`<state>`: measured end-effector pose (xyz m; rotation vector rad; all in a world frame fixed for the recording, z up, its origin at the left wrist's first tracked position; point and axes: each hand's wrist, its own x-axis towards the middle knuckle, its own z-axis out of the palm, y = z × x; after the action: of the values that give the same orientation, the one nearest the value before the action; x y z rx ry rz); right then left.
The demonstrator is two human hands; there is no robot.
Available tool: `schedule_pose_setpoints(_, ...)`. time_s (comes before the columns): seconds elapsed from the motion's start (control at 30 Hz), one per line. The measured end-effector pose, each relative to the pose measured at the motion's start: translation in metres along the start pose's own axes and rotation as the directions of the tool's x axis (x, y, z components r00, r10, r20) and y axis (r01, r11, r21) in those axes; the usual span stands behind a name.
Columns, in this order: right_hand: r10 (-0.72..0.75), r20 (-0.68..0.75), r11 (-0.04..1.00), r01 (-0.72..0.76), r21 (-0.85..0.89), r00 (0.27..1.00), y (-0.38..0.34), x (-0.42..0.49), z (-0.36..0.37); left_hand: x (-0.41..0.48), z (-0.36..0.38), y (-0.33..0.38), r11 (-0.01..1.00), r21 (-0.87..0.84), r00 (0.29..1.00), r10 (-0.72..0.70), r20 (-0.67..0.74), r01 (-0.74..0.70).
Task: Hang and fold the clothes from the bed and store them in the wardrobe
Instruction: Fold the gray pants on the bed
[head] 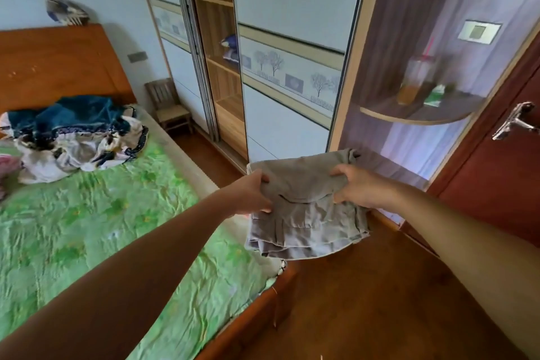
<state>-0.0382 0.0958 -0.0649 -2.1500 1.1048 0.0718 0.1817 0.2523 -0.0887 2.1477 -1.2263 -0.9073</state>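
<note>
Left grip (pixel 251 193): closed on the left edge of the grey garment (pixel 304 213), thumb on top, fingers curled underneath.
Right grip (pixel 355 187): closed on the garment's right edge, thumb over the top layer, fingers below.
Garment condition: folded into a rough rectangle of several layers. A pocket flap and seams show on the upper face. The lower layers sag and fan out at the near edge.
Garment position: held in the air between both grips, above the foot corner of the bed (pixel 87 213) and the wooden floor (pixel 380 301). It faces the wardrobe (pixel 292 9) and rests on nothing.
Bed: wrinkled green patterned cover, wooden frame and headboard.
Pile on bed (pixel 73 137): unfolded heap at the head end, dark teal fabric over white printed fabric.
Wardrobe: white sliding doors with a tree-print band. A gap between the doors exposes the wooden shelves (pixel 222 67).
Shelf contents: one blue and white item (pixel 230 47) on a middle shelf; type not determinable.
Corner shelf (pixel 415 114): curved, at the wardrobe's right end. It carries a clear bottle (pixel 415 79) with amber liquid and, just beside it, a green and white packet (pixel 435 95); both are blurred.
Chair (pixel 169 105): small, wooden, between the bed head and the wardrobe.
Door handle (pixel 514 123): metal, on the brown door at far right.
</note>
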Motion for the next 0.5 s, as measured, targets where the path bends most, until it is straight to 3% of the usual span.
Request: schedule_pose_setpoints(0.5, -0.158, 0.13, 0.98, 0.171, -0.099, 0.979, -0.038, 0.218, -0.056, 0.163, -0.077, -0.002, 0.99, -0.02, 0.98, -0.138, -0.143, 0.136)
